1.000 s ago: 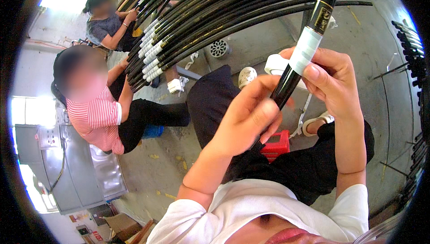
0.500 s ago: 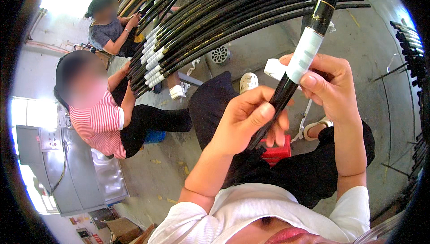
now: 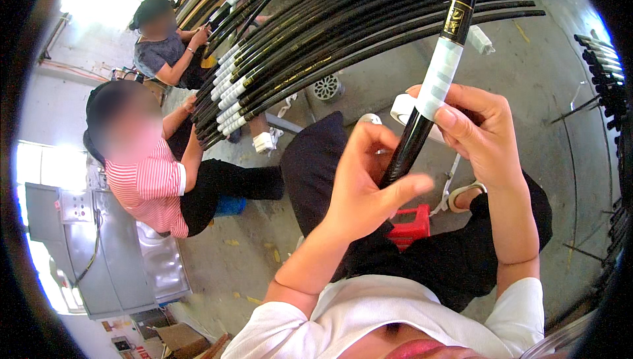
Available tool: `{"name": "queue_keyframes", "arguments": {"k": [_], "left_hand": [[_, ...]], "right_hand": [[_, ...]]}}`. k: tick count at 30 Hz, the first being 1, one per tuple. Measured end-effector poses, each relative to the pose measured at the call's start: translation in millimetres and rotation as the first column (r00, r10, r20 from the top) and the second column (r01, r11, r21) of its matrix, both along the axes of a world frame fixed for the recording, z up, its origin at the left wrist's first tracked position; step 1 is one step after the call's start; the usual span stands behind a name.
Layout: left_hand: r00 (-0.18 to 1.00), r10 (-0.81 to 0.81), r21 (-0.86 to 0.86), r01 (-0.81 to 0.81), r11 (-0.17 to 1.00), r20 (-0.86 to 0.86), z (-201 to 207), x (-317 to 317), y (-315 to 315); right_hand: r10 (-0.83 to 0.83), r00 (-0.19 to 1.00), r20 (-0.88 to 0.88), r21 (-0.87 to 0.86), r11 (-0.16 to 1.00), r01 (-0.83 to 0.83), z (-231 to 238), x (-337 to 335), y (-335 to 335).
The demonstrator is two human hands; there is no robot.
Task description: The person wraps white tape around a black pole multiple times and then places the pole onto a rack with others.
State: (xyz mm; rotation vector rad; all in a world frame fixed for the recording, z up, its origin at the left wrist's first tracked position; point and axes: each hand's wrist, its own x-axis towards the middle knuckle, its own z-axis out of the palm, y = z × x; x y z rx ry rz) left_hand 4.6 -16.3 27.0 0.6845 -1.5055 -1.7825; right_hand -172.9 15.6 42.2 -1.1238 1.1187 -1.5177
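Note:
A glossy black rod with gold markings, like a fishing rod section, slants up and away before me. White tape is wrapped around its middle in overlapping turns. My right hand pinches the rod at the lower end of the wrap, thumb and fingers closed. Beside those fingers, left of the rod, hangs a small white tape roll. My left hand lies around the rod's lower part with its grip loosened. Its thumb stretches to the right and its fingers stand apart; the rod's lower end is hidden behind it.
Many similar black rods with white-wrapped sections lie side by side ahead. Two co-workers sit at the left, one in a striped shirt. A red plastic stool stands below my hands. More rods line the right edge.
My left thumb has lifted off the rod and the fingers have loosened. The rod has turned, showing more gold marking, and moved slightly left and down. My right hand stays pinched.

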Motion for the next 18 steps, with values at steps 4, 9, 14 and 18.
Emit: {"name": "queue_keyframes", "arguments": {"k": [4,9,14,18], "left_hand": [[0.956,-0.238,0.260,0.277,0.925,-0.172,2.9,8.9,-7.2],[0.976,-0.134,0.071,0.148,0.986,-0.172,-1.0,2.5,-4.4],[0.993,-0.097,0.164,0.107,0.981,-0.067,8.3,3.1,-3.2],[0.972,-0.102,0.315,0.166,0.934,-0.211,8.7,2.0,-1.7]], "right_hand": [[0.024,0.999,-0.026,-0.021,0.999,-0.024,-1.7,-3.8,3.7],[-0.013,1.000,-0.025,0.020,1.000,0.014,1.9,-3.0,4.5],[-0.038,0.997,-0.060,-0.034,0.999,0.036,-6.8,-1.2,2.9],[-0.019,1.000,-0.012,0.001,1.000,0.019,-3.9,-4.6,4.6]]}}
